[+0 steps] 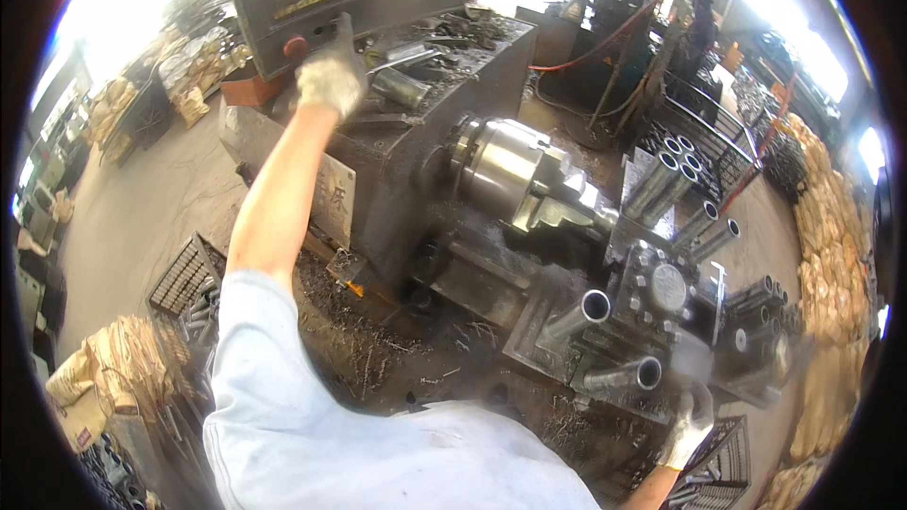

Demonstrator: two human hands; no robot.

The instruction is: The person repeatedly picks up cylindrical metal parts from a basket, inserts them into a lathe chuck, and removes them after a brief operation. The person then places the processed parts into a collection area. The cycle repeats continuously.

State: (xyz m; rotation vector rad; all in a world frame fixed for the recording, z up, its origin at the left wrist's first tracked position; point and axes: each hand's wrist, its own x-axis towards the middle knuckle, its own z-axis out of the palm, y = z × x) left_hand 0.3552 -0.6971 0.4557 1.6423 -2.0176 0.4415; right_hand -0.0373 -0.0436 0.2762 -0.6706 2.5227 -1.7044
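Observation:
My left hand [333, 80], in a soiled white work glove, reaches to the control panel [331, 5] at the upper left. One finger is stretched up against its lower part, beside a red round button [296, 46]; the hand holds nothing that I can see. In the middle is a lathe's shiny chuck [501, 170], with stepped jaws facing right. My right hand [692, 425], gloved too, is low at the right, near a steel tube [624, 375] lying on the machine's carriage. Blur hides its fingers. Another tube [576, 314] lies behind that one, by the bolted tool post [666, 286].
Several upright tubes [661, 179] stand beyond the tool post. Dark metal chips [378, 349] litter the machine bed. A wire basket [189, 274] is at left, another basket [723, 453] below my right hand. Stacked tan sacks [822, 227] line the right side.

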